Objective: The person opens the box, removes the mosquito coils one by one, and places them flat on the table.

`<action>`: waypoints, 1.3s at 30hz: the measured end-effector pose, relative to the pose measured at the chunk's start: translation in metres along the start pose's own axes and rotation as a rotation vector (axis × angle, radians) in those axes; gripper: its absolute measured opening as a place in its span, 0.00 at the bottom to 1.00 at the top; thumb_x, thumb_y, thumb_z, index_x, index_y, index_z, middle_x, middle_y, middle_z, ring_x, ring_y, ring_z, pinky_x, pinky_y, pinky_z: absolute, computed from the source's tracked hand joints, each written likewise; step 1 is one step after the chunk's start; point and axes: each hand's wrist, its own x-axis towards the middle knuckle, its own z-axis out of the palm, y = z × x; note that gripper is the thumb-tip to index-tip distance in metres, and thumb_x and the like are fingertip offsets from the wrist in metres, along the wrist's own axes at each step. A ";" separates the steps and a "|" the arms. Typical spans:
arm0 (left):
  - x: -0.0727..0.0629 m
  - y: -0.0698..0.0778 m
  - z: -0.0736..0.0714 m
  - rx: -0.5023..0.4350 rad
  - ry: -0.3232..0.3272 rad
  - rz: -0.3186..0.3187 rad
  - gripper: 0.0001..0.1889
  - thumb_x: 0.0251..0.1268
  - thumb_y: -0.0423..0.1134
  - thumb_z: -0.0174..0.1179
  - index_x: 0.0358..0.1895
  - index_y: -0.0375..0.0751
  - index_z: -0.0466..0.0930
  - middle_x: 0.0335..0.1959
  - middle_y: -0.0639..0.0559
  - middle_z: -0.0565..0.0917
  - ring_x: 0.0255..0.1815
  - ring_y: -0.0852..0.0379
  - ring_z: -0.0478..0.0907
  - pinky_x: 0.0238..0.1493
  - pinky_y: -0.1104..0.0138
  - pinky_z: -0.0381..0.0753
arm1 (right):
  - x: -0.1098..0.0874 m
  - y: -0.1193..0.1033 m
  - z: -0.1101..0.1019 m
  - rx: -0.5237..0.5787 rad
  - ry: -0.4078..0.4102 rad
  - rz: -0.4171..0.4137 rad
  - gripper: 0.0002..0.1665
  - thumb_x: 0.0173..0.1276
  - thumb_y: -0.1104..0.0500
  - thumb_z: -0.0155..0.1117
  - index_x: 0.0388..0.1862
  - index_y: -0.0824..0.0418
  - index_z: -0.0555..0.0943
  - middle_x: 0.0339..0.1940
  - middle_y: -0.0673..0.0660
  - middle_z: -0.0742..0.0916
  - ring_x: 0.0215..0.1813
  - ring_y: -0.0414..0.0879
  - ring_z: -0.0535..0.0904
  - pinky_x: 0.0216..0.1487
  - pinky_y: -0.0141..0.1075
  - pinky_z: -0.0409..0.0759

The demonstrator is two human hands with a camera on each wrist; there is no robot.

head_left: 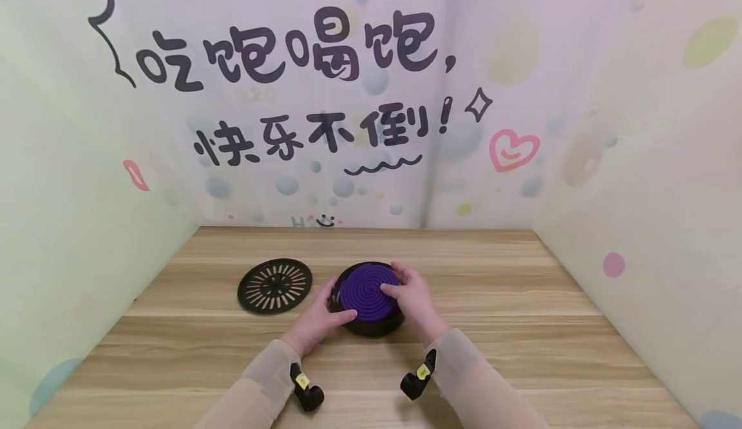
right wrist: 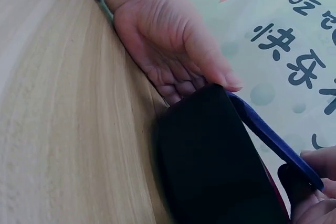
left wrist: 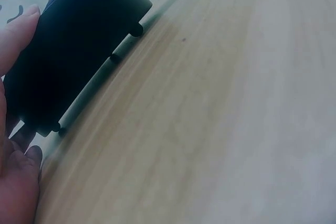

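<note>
A purple spiral mosquito coil point(head_left: 366, 297) lies at a tilt over the mouth of a round black holder point(head_left: 377, 331). My left hand point(head_left: 315, 323) grips the holder's left side, its thumb at the rim by the coil. My right hand point(head_left: 416, 297) pinches the coil's right edge, thumb on top. From the right wrist, the coil point(right wrist: 270, 137) appears raised off the rim on that side, with a gap beneath. Short feet show under the holder point(left wrist: 79, 45) in the left wrist view. The holder's inside is mostly hidden.
A black slotted round lid point(head_left: 275, 283) lies on the wooden table point(head_left: 493, 352), left of the holder. Printed curtain-like walls point(head_left: 371, 190) stand behind and on both sides. Each wrist carries a small black camera point(head_left: 310, 397).
</note>
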 end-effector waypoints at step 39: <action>0.016 -0.036 -0.002 0.076 0.001 -0.037 0.57 0.45 0.46 0.77 0.77 0.42 0.49 0.75 0.37 0.52 0.75 0.40 0.49 0.71 0.48 0.51 | -0.002 -0.006 -0.001 0.259 -0.044 0.123 0.36 0.60 0.76 0.59 0.68 0.72 0.64 0.59 0.71 0.77 0.39 0.45 0.82 0.37 0.35 0.83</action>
